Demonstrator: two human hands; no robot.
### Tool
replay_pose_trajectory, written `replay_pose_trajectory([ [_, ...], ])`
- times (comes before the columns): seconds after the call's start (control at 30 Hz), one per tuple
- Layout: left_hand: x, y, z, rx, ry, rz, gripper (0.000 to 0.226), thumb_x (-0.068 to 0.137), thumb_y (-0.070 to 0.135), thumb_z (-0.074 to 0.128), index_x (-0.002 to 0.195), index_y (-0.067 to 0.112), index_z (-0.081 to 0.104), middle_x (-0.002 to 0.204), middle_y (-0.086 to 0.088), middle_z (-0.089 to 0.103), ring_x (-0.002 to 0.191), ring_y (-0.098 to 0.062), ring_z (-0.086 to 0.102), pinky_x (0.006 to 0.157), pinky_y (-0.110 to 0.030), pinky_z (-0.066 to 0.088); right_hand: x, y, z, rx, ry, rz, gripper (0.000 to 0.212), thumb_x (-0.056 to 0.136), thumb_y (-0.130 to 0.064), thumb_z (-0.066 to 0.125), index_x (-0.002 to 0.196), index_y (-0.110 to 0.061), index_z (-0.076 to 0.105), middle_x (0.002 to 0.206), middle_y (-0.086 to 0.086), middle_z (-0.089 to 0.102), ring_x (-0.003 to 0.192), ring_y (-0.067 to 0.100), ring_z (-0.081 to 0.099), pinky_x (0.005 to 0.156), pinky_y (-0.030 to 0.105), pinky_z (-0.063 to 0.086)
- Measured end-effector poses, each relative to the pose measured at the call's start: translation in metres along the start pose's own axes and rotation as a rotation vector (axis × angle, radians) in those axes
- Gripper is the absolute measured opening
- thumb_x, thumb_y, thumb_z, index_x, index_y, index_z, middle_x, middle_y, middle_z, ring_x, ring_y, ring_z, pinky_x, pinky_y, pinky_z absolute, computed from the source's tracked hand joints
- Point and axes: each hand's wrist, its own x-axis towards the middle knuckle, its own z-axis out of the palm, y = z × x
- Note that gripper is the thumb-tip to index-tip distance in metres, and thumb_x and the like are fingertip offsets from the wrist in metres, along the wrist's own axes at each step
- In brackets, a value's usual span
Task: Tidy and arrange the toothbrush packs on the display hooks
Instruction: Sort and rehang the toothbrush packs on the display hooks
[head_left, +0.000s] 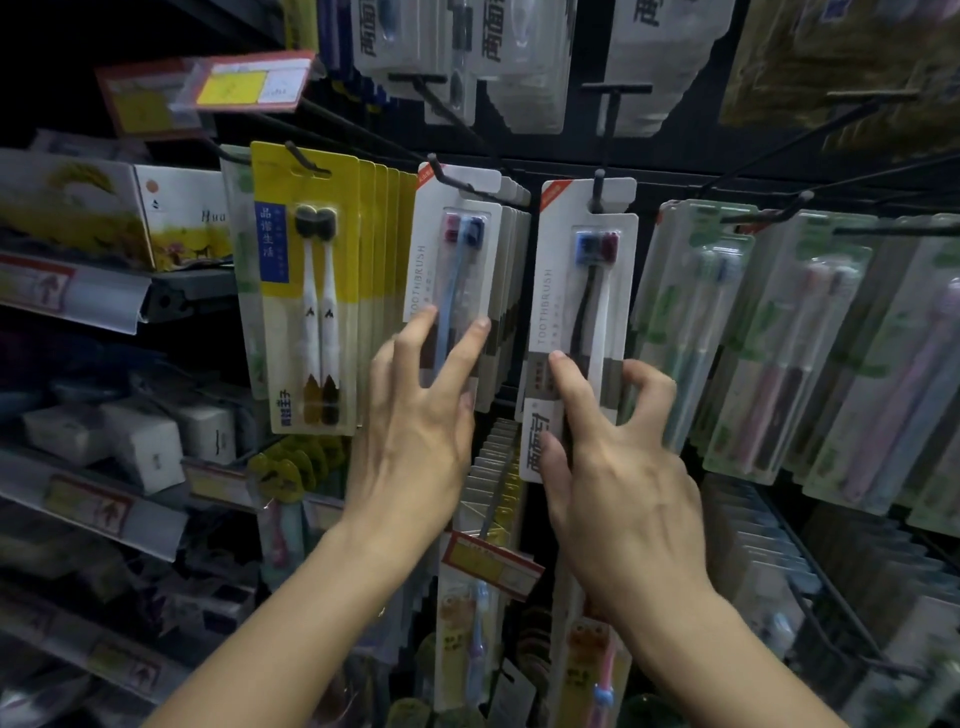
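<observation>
Toothbrush packs (457, 291) hang between neighbouring packs (306, 291).

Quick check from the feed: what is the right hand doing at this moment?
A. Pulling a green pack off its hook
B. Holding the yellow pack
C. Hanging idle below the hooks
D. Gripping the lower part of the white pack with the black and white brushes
D: the right hand has thumb and fingers curled around the lower part of the white toothbrush pack, which hangs on its hook.

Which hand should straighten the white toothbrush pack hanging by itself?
The right hand, probably: its thumb and fingers already grip the lone white pack. The left hand rests straight-fingered on the neighbouring stack.
</observation>
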Motion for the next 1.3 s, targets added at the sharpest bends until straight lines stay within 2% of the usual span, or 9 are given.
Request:
replay_pose_trajectory([
  [0.17,0.016,-0.005,0.010,0.026,-0.007,0.005,0.068,0.103,0.021,0.061,0.162,0.041,0.033,0.166,-0.002,0.022,0.144,-0.026,0.036,0.092,-0.042,0.058,0.018,0.002,0.005,-0.055,-0.042,0.028,0.065,0.098,-0.041,0.062,0.154,-0.041,0.028,0.146,0.014,0.033,0.059,0.032,0.066,0.045,0.038,0.049],
  [0.3,0.028,-0.015,0.017,0.055,-0.020,0.041,0.063,0.102,0.024,0.062,0.159,0.038,0.039,0.162,-0.004,0.025,0.134,-0.030,0.042,0.083,-0.044,0.059,0.030,0.005,0.010,-0.100,-0.070,0.031,0.064,0.099,-0.041,0.061,0.153,-0.041,0.027,0.147,0.014,0.030,0.067,0.036,0.068,0.050,0.039,0.047],
  [0.67,0.041,-0.022,0.027,0.033,-0.044,0.061,0.072,0.094,0.009,0.069,0.155,0.035,0.041,0.159,-0.007,0.024,0.132,-0.035,0.048,0.094,-0.046,0.058,0.042,0.011,0.013,-0.050,-0.141,0.010,0.067,0.101,-0.042,0.056,0.155,-0.042,0.018,0.159,0.011,0.020,0.096,0.041,0.070,0.068,0.045,0.055],
  [0.73,0.039,-0.022,0.027,0.045,-0.033,0.066,0.071,0.094,0.012,0.068,0.156,0.034,0.041,0.160,-0.007,0.025,0.141,-0.033,0.040,0.097,-0.045,0.057,0.039,0.011,0.011,-0.054,-0.154,0.010,0.071,0.101,-0.044,0.056,0.157,-0.044,0.013,0.166,0.010,0.008,0.111,0.040,0.066,0.074,0.045,0.057],
  [0.87,0.037,-0.019,0.023,0.082,-0.023,0.096,0.073,0.092,0.017,0.068,0.158,0.032,0.040,0.160,-0.010,0.028,0.149,-0.032,0.031,0.082,-0.044,0.063,0.034,0.010,0.008,-0.087,-0.075,-0.027,0.082,0.095,-0.041,0.065,0.161,-0.042,0.017,0.167,0.014,0.000,0.145,0.039,0.037,0.075,0.044,0.063],
  [0.93,0.037,-0.018,0.022,0.095,-0.020,0.096,0.075,0.091,0.019,0.068,0.159,0.032,0.038,0.162,-0.010,0.027,0.152,-0.034,0.028,0.085,-0.048,0.063,0.035,0.011,0.008,-0.126,-0.005,-0.080,0.084,0.087,-0.038,0.072,0.160,-0.034,0.031,0.165,0.016,0.011,0.146,0.040,0.027,0.082,0.048,0.063],
  [1.03,0.040,-0.016,0.023,0.109,-0.012,0.084,0.077,0.091,0.023,0.068,0.161,0.031,0.036,0.165,-0.011,0.024,0.154,-0.035,0.026,0.103,-0.055,0.055,0.038,0.012,0.011,-0.169,0.041,-0.124,0.085,0.083,-0.039,0.073,0.159,-0.029,0.037,0.162,0.015,0.018,0.138,0.041,0.030,0.098,0.052,0.056],
  [1.17,0.043,-0.015,0.023,0.120,-0.011,0.077,0.079,0.091,0.026,0.068,0.162,0.032,0.034,0.167,-0.012,0.023,0.156,-0.036,0.023,0.116,-0.056,0.043,0.043,0.008,0.015,-0.195,0.055,-0.148,0.087,0.084,-0.041,0.071,0.161,-0.025,0.034,0.164,0.013,0.018,0.136,0.039,0.032,0.108,0.051,0.048],
  [1.3,0.045,-0.014,0.024,0.115,-0.007,0.086,0.080,0.091,0.025,0.067,0.163,0.033,0.032,0.171,-0.009,0.017,0.159,-0.034,0.016,0.120,-0.057,0.038,0.050,0.006,0.012,-0.232,0.106,-0.195,0.084,0.087,-0.037,0.065,0.163,-0.022,0.032,0.172,0.014,0.007,0.153,0.041,0.017,0.124,0.053,0.028],
])
